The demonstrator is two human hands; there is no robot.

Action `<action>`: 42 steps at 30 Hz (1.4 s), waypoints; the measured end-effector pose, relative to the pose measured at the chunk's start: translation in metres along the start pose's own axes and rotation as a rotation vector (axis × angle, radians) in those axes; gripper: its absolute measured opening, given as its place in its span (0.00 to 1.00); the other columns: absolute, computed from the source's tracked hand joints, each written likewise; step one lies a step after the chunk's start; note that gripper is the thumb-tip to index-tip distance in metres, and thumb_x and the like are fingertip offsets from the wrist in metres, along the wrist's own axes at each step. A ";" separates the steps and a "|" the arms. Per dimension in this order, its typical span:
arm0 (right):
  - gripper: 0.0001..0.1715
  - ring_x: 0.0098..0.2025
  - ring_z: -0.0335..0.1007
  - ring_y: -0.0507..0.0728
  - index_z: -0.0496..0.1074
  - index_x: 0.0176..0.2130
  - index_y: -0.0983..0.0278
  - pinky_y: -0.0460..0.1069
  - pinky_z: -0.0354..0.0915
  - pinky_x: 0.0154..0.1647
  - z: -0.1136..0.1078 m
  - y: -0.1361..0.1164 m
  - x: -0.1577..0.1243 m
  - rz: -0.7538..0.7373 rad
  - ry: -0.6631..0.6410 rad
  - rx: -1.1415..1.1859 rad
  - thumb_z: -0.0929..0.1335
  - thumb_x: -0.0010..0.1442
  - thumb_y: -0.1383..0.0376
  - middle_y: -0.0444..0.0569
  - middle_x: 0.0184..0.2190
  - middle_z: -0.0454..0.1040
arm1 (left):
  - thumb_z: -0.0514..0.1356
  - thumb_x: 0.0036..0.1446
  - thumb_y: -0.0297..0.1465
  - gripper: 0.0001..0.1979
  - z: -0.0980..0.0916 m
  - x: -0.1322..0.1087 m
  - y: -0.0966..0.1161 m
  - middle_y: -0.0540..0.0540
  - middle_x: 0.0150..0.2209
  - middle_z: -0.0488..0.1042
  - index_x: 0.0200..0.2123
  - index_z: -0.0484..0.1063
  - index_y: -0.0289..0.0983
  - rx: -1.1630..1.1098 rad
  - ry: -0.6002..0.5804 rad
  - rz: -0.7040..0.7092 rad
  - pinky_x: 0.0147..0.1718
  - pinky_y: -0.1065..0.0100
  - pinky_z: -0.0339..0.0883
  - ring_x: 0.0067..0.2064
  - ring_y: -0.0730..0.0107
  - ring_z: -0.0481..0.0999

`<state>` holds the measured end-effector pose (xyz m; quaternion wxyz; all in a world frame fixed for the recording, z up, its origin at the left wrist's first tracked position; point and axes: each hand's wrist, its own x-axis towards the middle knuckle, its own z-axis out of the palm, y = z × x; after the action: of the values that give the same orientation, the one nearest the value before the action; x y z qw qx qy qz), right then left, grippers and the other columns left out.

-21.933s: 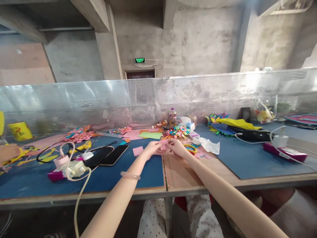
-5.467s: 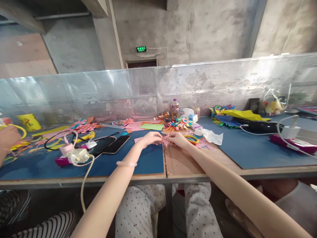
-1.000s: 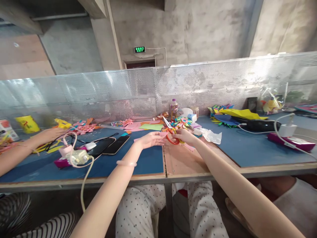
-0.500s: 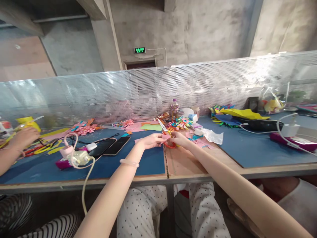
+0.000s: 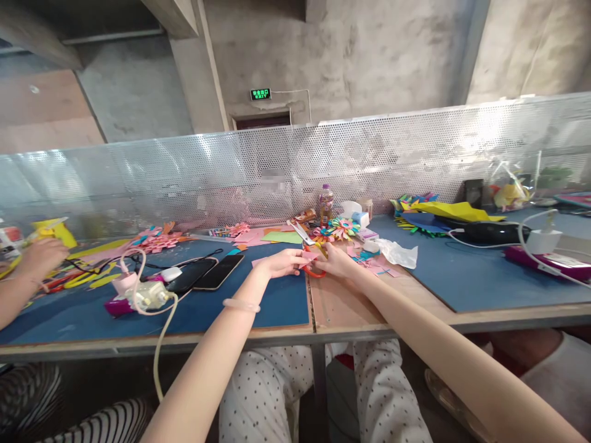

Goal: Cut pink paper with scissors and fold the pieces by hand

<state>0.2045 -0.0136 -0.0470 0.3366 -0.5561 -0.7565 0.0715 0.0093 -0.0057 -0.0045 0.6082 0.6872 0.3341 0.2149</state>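
Observation:
My left hand (image 5: pixel 281 263) pinches a small pink piece of paper (image 5: pixel 308 255) above the seam between the blue mat (image 5: pixel 258 301) and the bare wooden board (image 5: pixel 344 304). My right hand (image 5: pixel 339 261) grips red-handled scissors (image 5: pixel 308 252), fingers closed in the loops. Their metal blades point up and to the left, over the pink paper. Both hands meet at the middle of the table.
Two dark phones (image 5: pixel 207 274), a white charger with cable (image 5: pixel 143 295), coloured paper flowers (image 5: pixel 335 229), a bottle (image 5: pixel 325 204) and paper scraps lie around. A perforated metal screen (image 5: pixel 415 154) backs the table. Another person's hand (image 5: pixel 39 258) holds something yellow at the far left.
Since 5.5 s ago my right hand has taken up the scissors. Over the last second the scissors lowered onto the pink paper and the blades tilted further left.

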 end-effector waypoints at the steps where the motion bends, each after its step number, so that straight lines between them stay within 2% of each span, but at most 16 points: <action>1: 0.29 0.43 0.69 0.61 0.61 0.43 0.68 0.48 0.61 0.37 0.001 0.000 0.000 0.009 -0.006 -0.006 0.67 0.48 0.51 0.58 0.41 0.71 | 0.64 0.45 0.33 0.18 0.000 0.000 0.000 0.44 0.39 0.72 0.42 0.71 0.36 0.006 0.000 -0.008 0.27 0.75 0.58 0.34 0.75 0.69; 5: 0.32 0.42 0.68 0.61 0.60 0.43 0.69 0.48 0.60 0.36 0.005 -0.002 0.001 0.060 0.014 -0.048 0.68 0.45 0.52 0.59 0.39 0.72 | 0.64 0.45 0.32 0.17 0.003 0.000 -0.002 0.42 0.41 0.72 0.41 0.71 0.35 -0.013 -0.021 -0.001 0.30 0.74 0.60 0.35 0.75 0.69; 10: 0.29 0.45 0.66 0.63 0.63 0.44 0.68 0.50 0.59 0.41 0.004 0.001 0.005 0.170 0.137 -0.167 0.69 0.44 0.57 0.60 0.41 0.71 | 0.64 0.45 0.31 0.16 -0.001 0.000 -0.005 0.41 0.42 0.72 0.39 0.70 0.35 -0.087 -0.030 0.029 0.37 0.68 0.63 0.38 0.71 0.72; 13: 0.25 0.47 0.65 0.64 0.65 0.44 0.68 0.51 0.59 0.42 -0.006 0.011 0.008 0.256 0.177 -0.180 0.67 0.44 0.61 0.59 0.41 0.71 | 0.63 0.45 0.32 0.12 -0.009 0.003 -0.011 0.41 0.38 0.74 0.35 0.69 0.33 -0.020 0.086 0.035 0.30 0.72 0.61 0.33 0.75 0.72; 16: 0.25 0.48 0.64 0.63 0.65 0.44 0.67 0.49 0.59 0.41 -0.018 0.021 0.008 0.216 0.201 -0.157 0.67 0.44 0.63 0.57 0.43 0.70 | 0.62 0.45 0.32 0.10 -0.015 0.006 -0.015 0.44 0.32 0.73 0.31 0.68 0.33 0.079 0.202 0.056 0.24 0.74 0.57 0.28 0.77 0.69; 20: 0.26 0.39 0.68 0.60 0.64 0.43 0.67 0.48 0.59 0.33 -0.027 0.023 0.007 0.265 0.181 -0.058 0.63 0.49 0.53 0.56 0.39 0.72 | 0.61 0.44 0.32 0.10 -0.018 0.007 -0.015 0.47 0.29 0.72 0.31 0.69 0.34 0.168 0.317 0.107 0.22 0.75 0.55 0.28 0.76 0.69; 23: 0.22 0.33 0.67 0.58 0.66 0.36 0.66 0.46 0.56 0.27 -0.032 0.020 0.008 0.193 0.157 -0.054 0.61 0.52 0.51 0.53 0.32 0.72 | 0.61 0.44 0.31 0.11 -0.020 0.007 -0.015 0.47 0.30 0.73 0.33 0.70 0.35 0.175 0.394 0.073 0.22 0.75 0.54 0.29 0.76 0.69; 27: 0.15 0.28 0.65 0.56 0.66 0.27 0.66 0.46 0.53 0.26 -0.039 0.016 0.007 0.050 0.067 -0.180 0.63 0.50 0.56 0.50 0.25 0.70 | 0.61 0.44 0.33 0.13 -0.021 0.007 -0.014 0.45 0.34 0.73 0.36 0.71 0.35 0.161 0.404 0.061 0.22 0.76 0.53 0.31 0.74 0.70; 32: 0.11 0.26 0.62 0.54 0.67 0.28 0.65 0.45 0.51 0.24 -0.046 0.014 0.004 -0.025 -0.061 -0.234 0.63 0.49 0.59 0.49 0.24 0.70 | 0.62 0.46 0.36 0.17 -0.020 0.007 -0.012 0.42 0.41 0.74 0.39 0.72 0.35 0.097 0.426 0.105 0.21 0.76 0.53 0.33 0.75 0.70; 42: 0.11 0.26 0.61 0.53 0.65 0.28 0.65 0.45 0.51 0.24 -0.052 0.017 0.003 -0.083 -0.102 -0.246 0.63 0.47 0.60 0.49 0.24 0.69 | 0.62 0.45 0.33 0.13 -0.025 0.011 -0.015 0.43 0.38 0.75 0.36 0.73 0.35 -0.001 0.462 0.176 0.23 0.76 0.55 0.32 0.75 0.70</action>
<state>0.2480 -0.0185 -0.0136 0.2298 -0.5569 -0.7981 -0.0074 -0.0036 0.0204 -0.0164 0.4949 0.6459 0.4032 0.4187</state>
